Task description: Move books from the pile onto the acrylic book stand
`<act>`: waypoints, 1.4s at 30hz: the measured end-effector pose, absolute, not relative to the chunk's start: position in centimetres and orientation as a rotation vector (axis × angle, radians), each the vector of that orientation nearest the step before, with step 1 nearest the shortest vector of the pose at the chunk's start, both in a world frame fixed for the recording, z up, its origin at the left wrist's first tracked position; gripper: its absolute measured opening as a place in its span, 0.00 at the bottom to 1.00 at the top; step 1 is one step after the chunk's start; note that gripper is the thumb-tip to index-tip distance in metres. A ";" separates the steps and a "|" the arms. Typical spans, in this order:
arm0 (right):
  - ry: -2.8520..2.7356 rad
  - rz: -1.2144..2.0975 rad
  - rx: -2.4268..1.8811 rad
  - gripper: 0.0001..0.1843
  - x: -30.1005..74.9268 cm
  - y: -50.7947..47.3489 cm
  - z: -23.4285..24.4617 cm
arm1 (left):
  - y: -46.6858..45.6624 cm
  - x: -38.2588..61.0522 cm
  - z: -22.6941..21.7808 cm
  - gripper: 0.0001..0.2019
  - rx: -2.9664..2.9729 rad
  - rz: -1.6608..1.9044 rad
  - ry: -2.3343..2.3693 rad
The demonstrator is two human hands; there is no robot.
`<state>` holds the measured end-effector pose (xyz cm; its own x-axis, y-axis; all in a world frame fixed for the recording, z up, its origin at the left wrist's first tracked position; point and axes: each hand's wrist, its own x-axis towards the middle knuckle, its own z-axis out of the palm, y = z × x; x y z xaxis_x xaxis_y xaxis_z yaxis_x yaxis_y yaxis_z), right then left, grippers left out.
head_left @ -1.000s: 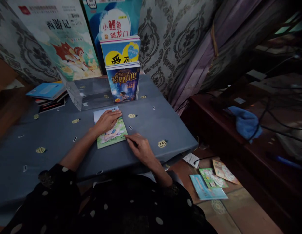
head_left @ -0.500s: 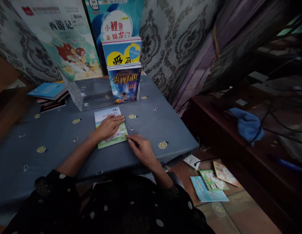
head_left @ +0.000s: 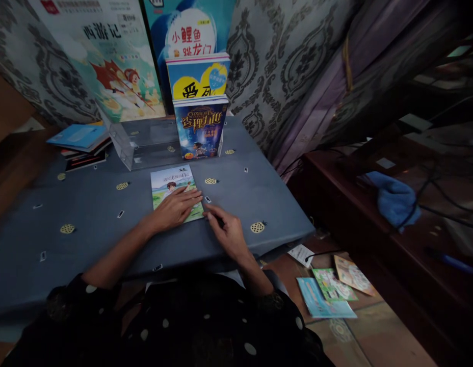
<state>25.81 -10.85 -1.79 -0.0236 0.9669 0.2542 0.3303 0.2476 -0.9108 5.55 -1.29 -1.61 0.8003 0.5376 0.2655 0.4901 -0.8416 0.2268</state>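
A thin paperback book (head_left: 171, 178) lies on the cloth-covered table (head_left: 236, 204), its cover showing a cartoon figure in a green landscape under a blue sky. Across the cover's lower half rests my left hand (head_left: 177, 208), flat, fingers stretched toward the right edge. At that edge, near the lower right corner, my right hand (head_left: 227, 229) has thumb and fingertips drawn together in a pinch against the book. How much of the edge sits between those fingers is hard to see.
Behind the book, a clear acrylic stand (head_left: 122, 148) and several upright books (head_left: 200, 127) stand near the patterned wall covering. A small book pile (head_left: 81, 140) lies at the left. Booklets (head_left: 328, 295) lie on the floor at right, near a blue cloth (head_left: 393, 199) and cables.
My left hand has slid down the cover toward me, uncovering the drawn figure and title. My right hand stays at the book's right edge. The view has shifted slightly.
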 end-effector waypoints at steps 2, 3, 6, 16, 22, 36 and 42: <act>-1.483 0.855 -1.261 0.19 25.9 -10.8 -2.1 | -2.0 5.6 -1.4 0.21 2.837 0.490 0.809; -1.453 0.864 -1.255 0.19 25.9 -10.8 -2.2 | -2.3 5.6 -1.3 0.21 2.837 0.490 0.800; -1.364 0.882 -1.226 0.20 26.0 -10.7 -2.6 | -3.2 5.6 -1.1 0.21 2.847 0.454 0.768; -1.382 0.865 -1.229 0.20 26.0 -10.5 -3.0 | -5.2 5.6 -0.7 0.22 2.854 0.365 0.774; -1.505 0.801 -1.218 0.19 26.1 -10.7 -2.2 | -7.1 6.7 -1.3 0.23 2.919 0.371 0.885; -1.708 0.744 -1.191 0.17 26.0 -10.4 -2.2 | -12.4 7.5 -2.7 0.27 2.898 0.510 1.245; -1.750 0.690 -1.205 0.16 26.0 -10.5 -2.2 | -14.0 4.9 -2.1 0.27 2.781 0.589 1.406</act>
<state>25.96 -10.46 -2.25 -0.1456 0.9259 0.3487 0.4392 0.3763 -0.8158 4.88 -13.99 -2.07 0.5382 0.7718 0.3386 0.7828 -0.6066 0.1386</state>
